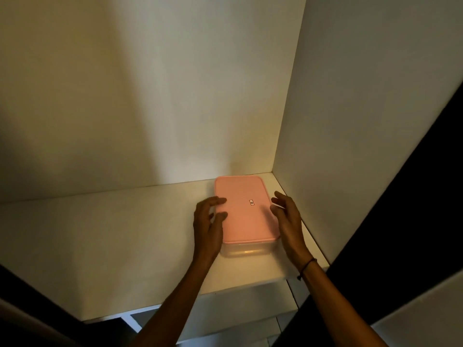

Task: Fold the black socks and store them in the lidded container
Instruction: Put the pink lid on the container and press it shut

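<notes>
Container lid [244, 209] between left hand [209, 221] and right hand [288, 221]: plain salmon pink, one small white label with black mark [251, 203] near centre. Container body [244, 251] under lid: clear, colourless, faint yellowish glint on near wall. Shelf [100, 246] under hands: white, warm cream cast. Walls beyond hands: off-white, soft grey shadow bands. Cord [307, 267] on right wrist: dark, thin. Panels at lower corners: black.

Container [244, 216] crowds the shelf's [100, 234] right wall [350, 146]; broad open room lies leftward.
</notes>
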